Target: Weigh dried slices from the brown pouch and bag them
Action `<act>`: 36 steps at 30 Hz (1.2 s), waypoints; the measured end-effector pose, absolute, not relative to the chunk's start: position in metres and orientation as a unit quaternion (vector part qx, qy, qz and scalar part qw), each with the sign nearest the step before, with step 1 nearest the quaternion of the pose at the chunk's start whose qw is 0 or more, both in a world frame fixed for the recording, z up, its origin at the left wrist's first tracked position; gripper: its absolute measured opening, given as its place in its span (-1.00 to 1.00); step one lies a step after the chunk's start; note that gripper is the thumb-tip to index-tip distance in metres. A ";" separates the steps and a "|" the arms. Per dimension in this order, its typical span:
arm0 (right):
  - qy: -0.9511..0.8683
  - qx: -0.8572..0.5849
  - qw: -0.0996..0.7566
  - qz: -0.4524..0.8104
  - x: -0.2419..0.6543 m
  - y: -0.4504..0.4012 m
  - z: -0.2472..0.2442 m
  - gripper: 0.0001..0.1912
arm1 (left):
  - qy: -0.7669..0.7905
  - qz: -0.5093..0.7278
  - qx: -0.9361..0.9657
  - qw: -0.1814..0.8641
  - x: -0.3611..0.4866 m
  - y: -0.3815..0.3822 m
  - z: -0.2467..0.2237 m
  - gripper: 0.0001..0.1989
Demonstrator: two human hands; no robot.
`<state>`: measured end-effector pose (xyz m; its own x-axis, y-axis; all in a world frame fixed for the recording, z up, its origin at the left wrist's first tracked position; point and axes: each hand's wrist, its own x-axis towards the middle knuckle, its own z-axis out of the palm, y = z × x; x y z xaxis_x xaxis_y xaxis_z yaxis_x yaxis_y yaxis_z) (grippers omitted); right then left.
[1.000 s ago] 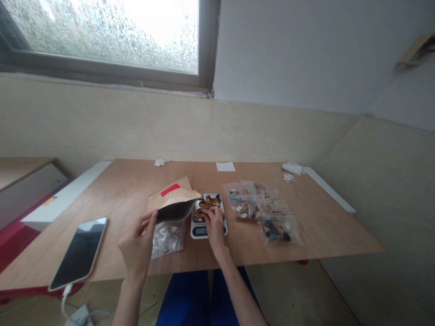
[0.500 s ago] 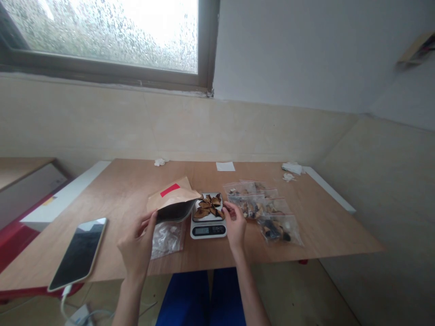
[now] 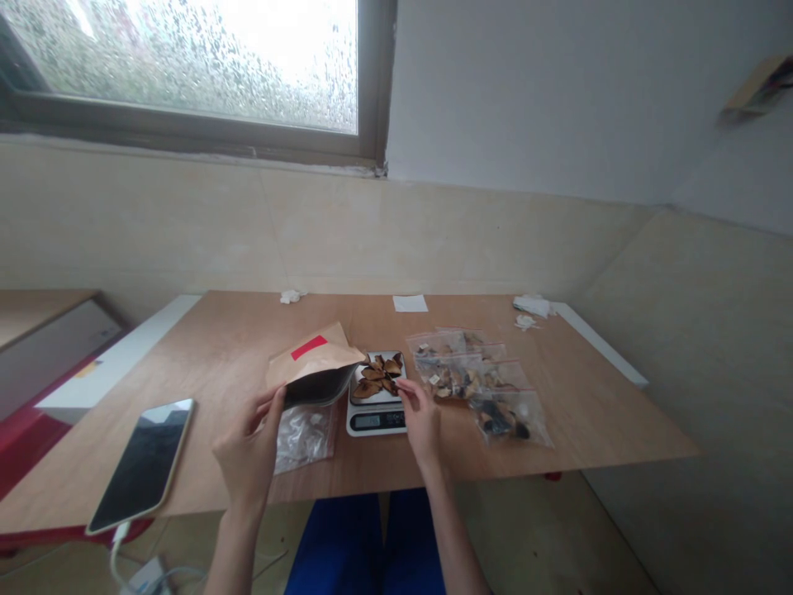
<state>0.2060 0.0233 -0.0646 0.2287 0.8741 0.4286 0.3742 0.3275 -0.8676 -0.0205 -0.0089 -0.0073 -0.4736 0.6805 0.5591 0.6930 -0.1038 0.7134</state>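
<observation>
Several curled brown slices, dry-looking and darker at their edges, lie on the white scale. The left hand pinches the open paper bag; the right hand, fingers narrow, is beside the slices, its hold I cannot tell.

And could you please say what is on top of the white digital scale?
On the white digital scale lie brown, curled dried slices; a tan paper pouch and the right hand hide parts of its edges, so anything beneath cannot be seen.
</observation>
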 end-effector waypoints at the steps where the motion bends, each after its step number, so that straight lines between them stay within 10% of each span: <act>1: -0.605 -0.528 0.560 0.204 0.204 0.023 -0.064 -0.80 | -0.671 -0.537 -0.512 0.005 -0.021 -0.009 -0.007 -0.68; 15: -0.748 -0.463 0.453 0.144 0.197 0.021 -0.080 -0.64 | -0.673 -0.542 -0.502 -0.005 -0.021 -0.009 -0.005 -0.70; 36: -0.611 -0.566 0.538 0.131 0.225 0.005 -0.082 -0.71 | -0.684 -0.588 -0.428 -0.060 -0.017 0.049 0.044 -0.67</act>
<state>0.2249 0.0047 -0.0818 0.2188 0.8321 0.5097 0.5508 0.3259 -0.7684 -0.0175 0.0494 0.0443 -0.6263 0.6562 0.4209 0.5144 -0.0579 0.8556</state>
